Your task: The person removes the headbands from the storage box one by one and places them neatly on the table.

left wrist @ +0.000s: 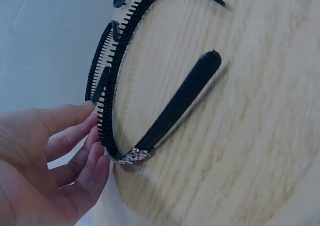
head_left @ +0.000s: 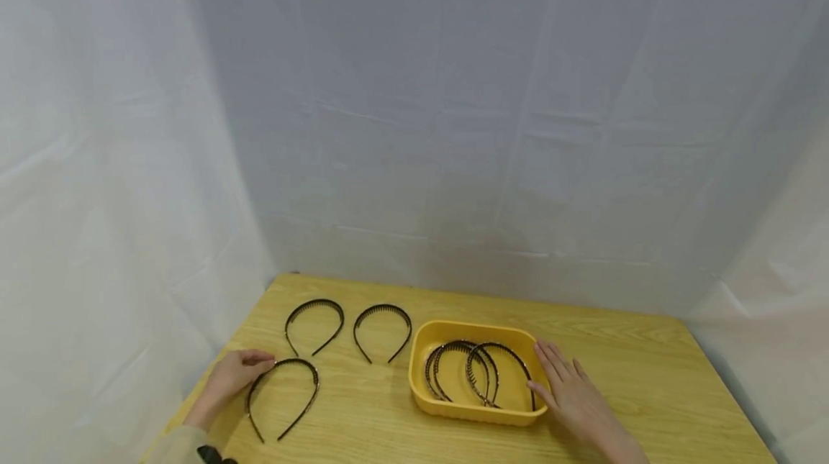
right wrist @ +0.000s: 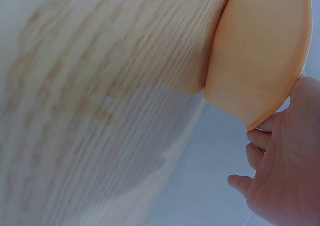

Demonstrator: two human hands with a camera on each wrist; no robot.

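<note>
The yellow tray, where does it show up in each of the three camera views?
Head: yellow tray sits right of centre on the table, right hand against its right side.
Left wrist: not in it.
Right wrist: its outer wall fills the upper right, fingers at its rim.
Shared landmark: the wood-grain table.
</note>
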